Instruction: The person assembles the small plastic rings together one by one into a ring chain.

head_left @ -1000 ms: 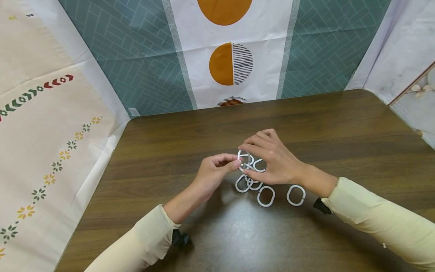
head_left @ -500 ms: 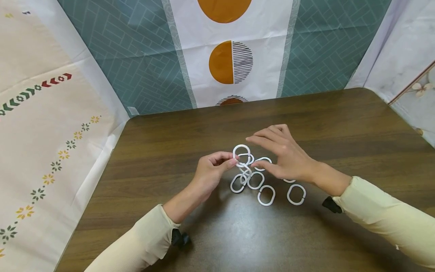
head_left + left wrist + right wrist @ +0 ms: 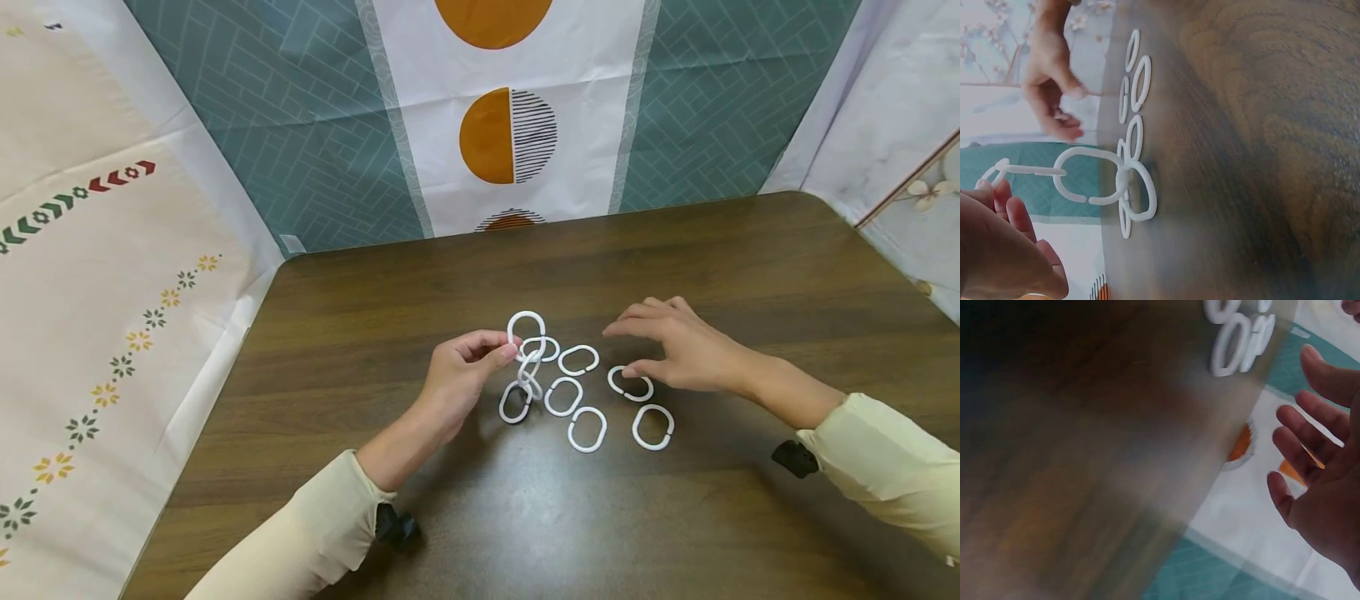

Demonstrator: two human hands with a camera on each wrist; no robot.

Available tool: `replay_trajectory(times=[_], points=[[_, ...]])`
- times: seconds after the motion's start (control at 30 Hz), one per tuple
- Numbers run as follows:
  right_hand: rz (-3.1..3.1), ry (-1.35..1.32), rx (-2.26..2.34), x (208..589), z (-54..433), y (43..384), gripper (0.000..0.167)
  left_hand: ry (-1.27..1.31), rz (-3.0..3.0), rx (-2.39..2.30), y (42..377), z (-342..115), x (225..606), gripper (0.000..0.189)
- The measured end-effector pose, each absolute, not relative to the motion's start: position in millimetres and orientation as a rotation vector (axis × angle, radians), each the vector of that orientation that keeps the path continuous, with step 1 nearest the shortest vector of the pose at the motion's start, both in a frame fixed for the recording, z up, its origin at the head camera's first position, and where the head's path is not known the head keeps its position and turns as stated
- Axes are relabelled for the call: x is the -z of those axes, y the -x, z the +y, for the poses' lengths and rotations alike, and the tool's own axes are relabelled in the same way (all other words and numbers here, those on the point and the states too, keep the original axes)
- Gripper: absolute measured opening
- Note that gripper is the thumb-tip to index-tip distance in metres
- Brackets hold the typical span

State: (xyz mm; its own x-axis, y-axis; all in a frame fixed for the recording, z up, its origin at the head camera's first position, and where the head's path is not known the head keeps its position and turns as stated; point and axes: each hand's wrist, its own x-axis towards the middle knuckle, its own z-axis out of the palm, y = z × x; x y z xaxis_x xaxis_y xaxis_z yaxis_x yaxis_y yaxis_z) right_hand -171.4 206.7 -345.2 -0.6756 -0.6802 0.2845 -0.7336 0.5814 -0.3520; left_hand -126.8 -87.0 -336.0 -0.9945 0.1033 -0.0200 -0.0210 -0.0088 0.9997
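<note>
My left hand (image 3: pixel 465 379) pinches the top white plastic link (image 3: pixel 527 314) of a short chain between thumb and forefinger. Several oval links, each with a small gap, hang joined below it; the lowest link (image 3: pixel 502 407) is down by the tabletop. In the left wrist view, a linked ring (image 3: pixel 1058 181) hangs with its gap showing. My right hand (image 3: pixel 682 350) hovers at the right, fingers spread and holding nothing. Its thumb overlaps a loose link (image 3: pixel 612 380) in the head view; contact cannot be told. The right wrist view shows that palm with relaxed fingers (image 3: pixel 1300 434).
Several loose links lie between and in front of the hands, including one in the middle (image 3: pixel 548 398), a front one (image 3: pixel 587 451) and one at the right (image 3: pixel 652 447). The brown wooden table (image 3: pixel 360 333) meets a patterned cloth backdrop (image 3: pixel 330 167) behind.
My right hand has let go of the chain and moved right, its fingers spreading. The left hand has shifted slightly left with the chain, which now hangs stretched out, apart from the loose links.
</note>
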Motion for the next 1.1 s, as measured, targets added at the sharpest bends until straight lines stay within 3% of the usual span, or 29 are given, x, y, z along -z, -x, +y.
replay_trajectory(times=[0.77, 1.1], points=[[-2.855, -1.377, -0.645, 370, 224, 174, 0.066, -0.035, 2.153, -2.136, 127, -87, 337, 0.015], [-2.846, -1.309, -0.645, 376, 223, 173, 0.054, -0.03, 2.183, -2.108, 127, -87, 339, 0.016]])
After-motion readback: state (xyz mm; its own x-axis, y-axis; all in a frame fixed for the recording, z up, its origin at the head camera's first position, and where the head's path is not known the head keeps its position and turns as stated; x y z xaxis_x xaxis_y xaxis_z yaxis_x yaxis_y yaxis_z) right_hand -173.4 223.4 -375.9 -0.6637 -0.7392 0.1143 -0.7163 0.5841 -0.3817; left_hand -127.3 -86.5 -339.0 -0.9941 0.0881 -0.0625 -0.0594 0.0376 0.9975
